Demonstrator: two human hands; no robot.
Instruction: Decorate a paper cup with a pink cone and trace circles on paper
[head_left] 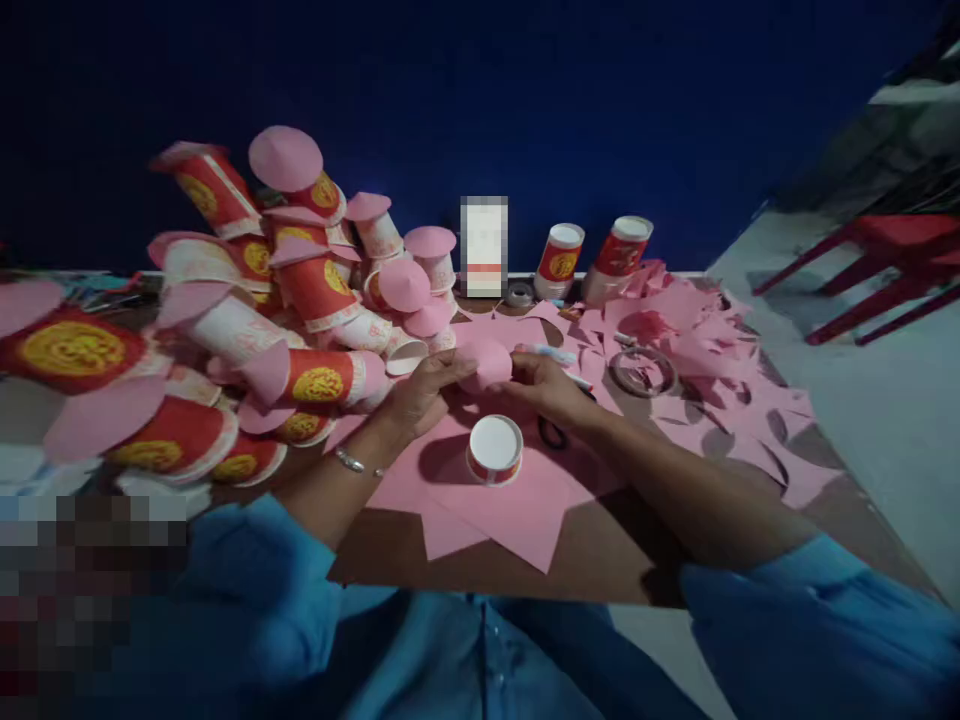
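Between my two hands is a small pink paper disc, raised above the table. My left hand pinches its left edge, and the fingers of my right hand close on its right edge. Just below stands a paper cup turned upside down, its white base facing up. It rests on overlapping pink paper sheets. Close to my right hand lie dark scissor handles and a white and blue tube or marker, partly hidden.
Red and white paper cups with pink cone tops are heaped on the left. Stacked cups stand at the back. Pink paper scraps and a tape roll lie right. A red stool stands beyond the brown table.
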